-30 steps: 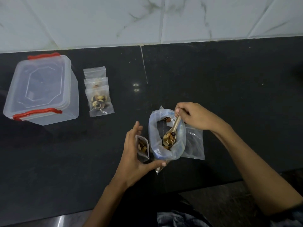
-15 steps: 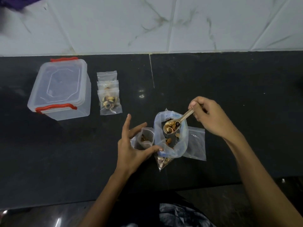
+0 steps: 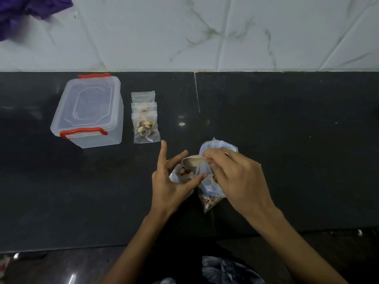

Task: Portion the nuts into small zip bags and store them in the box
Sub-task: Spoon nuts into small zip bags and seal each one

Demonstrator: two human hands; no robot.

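**Spoon tipped over the small zip bag**

Nearest us, at the centre of the dark counter (image 3: 287, 140), our left hand (image 3: 170, 185) holds a small zip bag (image 3: 184, 174) between thumb and curled fingers, its mouth open and a few nuts (image 3: 183, 171) visible inside; the index finger points up toward 12 o'clock. Just at 3 o'clock of it, our right hand (image 3: 235, 177) pinches the handle of a pale spoon (image 3: 191, 161), whose bowl sits over the small bag's mouth. Behind and under the right hand stands the large bag of nuts (image 3: 211, 191), touching the small bag.

Farther out, toward 11 o'clock, three filled zip bags (image 3: 146, 124) lie overlapping in a short row. At 9 o'clock of them, just beside, sits the clear box (image 3: 90, 115), lid on, with red clips. Beyond rises the white tiled wall (image 3: 225, 33), with purple cloth (image 3: 24, 11) at 10 o'clock.
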